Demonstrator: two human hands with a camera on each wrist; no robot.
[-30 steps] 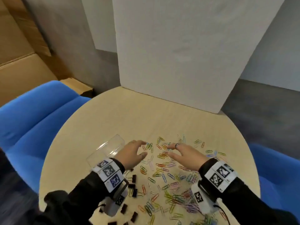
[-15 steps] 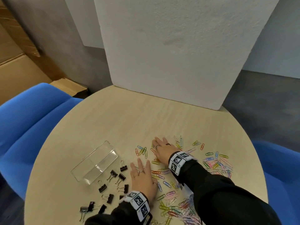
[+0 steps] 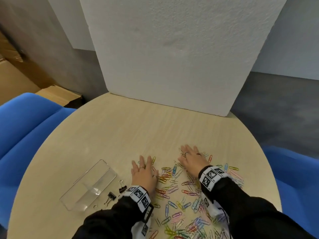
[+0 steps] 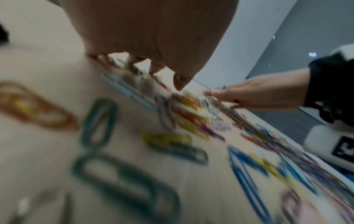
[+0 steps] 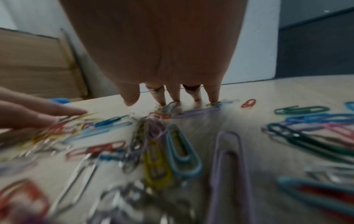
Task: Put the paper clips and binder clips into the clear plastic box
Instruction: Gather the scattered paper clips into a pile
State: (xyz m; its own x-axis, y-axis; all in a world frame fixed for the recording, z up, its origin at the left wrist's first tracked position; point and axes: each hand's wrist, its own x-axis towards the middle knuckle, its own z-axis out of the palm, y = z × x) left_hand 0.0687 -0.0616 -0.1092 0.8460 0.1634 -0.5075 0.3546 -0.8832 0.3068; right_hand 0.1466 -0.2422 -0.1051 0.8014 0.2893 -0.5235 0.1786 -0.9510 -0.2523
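Note:
Several coloured paper clips [image 3: 174, 188] lie scattered over the near right part of the round table. My left hand [image 3: 144, 171] lies flat, palm down, with straight fingers on the clips' left edge. My right hand [image 3: 191, 158] also lies flat with fingers spread on clips at the far edge; in the right wrist view its fingertips [image 5: 212, 99] press on clips [image 5: 182, 151]. The clear plastic box [image 3: 89, 186] sits left of my left hand, with nothing visible inside. Two black binder clips [image 3: 122, 188] lie between the box and my left wrist. The left wrist view is blurred.
A large white foam board [image 3: 172, 54] stands upright at the table's far edge. Blue chairs [image 3: 25, 125] flank the wooden table [image 3: 138, 128] on both sides. Cardboard boxes [image 3: 13, 80] sit at the far left.
My hands have uncrossed: the right hand moved right and further away, the left hand moved forward. Both stay flat on the clips. The camera view shifted.

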